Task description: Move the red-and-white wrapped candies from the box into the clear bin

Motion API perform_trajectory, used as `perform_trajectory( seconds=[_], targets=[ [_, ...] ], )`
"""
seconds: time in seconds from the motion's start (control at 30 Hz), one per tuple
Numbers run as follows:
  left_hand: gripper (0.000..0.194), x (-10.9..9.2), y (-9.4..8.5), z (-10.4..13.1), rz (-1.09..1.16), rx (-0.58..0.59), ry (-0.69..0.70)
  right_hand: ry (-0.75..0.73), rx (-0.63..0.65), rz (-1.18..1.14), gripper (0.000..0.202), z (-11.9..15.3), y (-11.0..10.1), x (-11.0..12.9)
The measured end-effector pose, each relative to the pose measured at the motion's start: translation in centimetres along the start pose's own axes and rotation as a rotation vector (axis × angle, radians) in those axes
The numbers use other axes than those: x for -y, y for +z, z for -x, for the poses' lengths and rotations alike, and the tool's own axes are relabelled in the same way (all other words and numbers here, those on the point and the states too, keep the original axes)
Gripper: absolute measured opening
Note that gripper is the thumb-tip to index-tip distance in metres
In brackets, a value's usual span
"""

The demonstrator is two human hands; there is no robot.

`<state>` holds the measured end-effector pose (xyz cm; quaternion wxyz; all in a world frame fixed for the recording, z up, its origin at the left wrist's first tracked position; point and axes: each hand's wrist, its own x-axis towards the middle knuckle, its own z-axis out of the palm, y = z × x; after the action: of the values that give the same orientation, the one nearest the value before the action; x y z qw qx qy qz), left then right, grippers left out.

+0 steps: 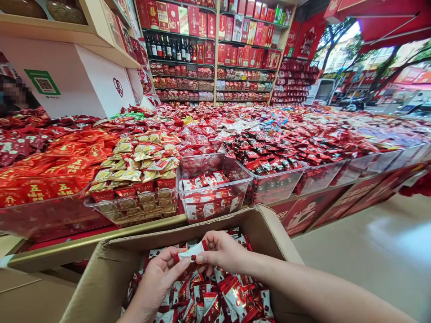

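Observation:
Between my two hands is a small red-and-white wrapped candy (190, 252), one end pinched by each. My left hand (161, 273) grips its left end with thumb and fingers. On the right end, my right hand (224, 252) closes its thumb and fingers. Both hands are above an open cardboard box (273, 235) filled with loose candies (215, 300) in the same red-and-white wrappers. Just beyond the box stands a clear plastic bin (215, 190) with a low stack of similar red-and-white packets inside. Part of the box's contents is hidden under my hands and forearms.
Left of the bin is a bin of gold durian packets (134, 179), then orange-red packets (63, 166). To the right, another bin holds dark red-and-black packets (266, 152). Shelves of bottles and boxes (215, 49) line the back. Tiled floor (373, 242) lies at right.

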<state>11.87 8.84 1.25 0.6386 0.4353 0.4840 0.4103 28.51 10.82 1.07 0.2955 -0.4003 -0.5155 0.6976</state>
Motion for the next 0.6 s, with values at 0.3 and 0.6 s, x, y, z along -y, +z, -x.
perform_trajectory(
  seconds=[0.3,0.6],
  targets=[
    [0.028,-1.4,-1.5,0.5,-0.066,0.129,0.073,-0.631,-0.174,0.955,0.014,5.8,-1.8,8.5],
    [0.027,-0.4,-0.1,0.4,-0.174,0.091,0.044,-0.366,-0.338,1.939,0.016,2.3,-7.6,21.4]
  ],
)
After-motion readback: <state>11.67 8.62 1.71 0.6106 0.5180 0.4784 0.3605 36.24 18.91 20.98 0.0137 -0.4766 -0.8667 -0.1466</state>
